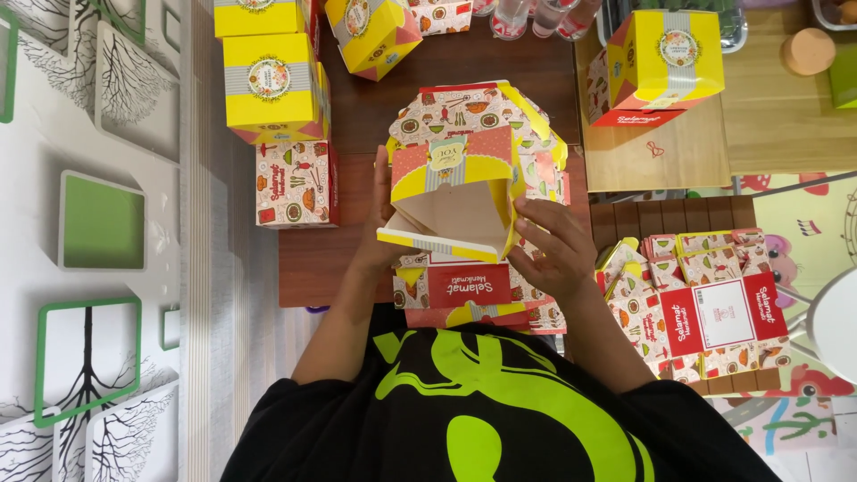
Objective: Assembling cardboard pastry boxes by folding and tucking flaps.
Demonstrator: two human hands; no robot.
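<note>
At the centre of the frame both hands work on a half-folded carton (453,192), yellow and pink with a patterned food print and a plain cardboard inside showing through its open mouth. The left hand (382,219) grips the carton's left wall, fingers pressed flat against it. The right hand (552,245) has its fingers spread and curled against the carton's right side, pressing a flap. A small oval label sits on a grey striped band across the carton's front.

Beneath the carton, on the brown table (312,259), lies a pile of flat carton blanks (473,290) with a red panel. A second stack of blanks (705,308) lies at centre right. Finished yellow boxes (268,85) are stacked at upper left, another tilted box (370,31) stands at top centre, and one more yellow box (665,62) rests on a pale wooden surface at upper right.
</note>
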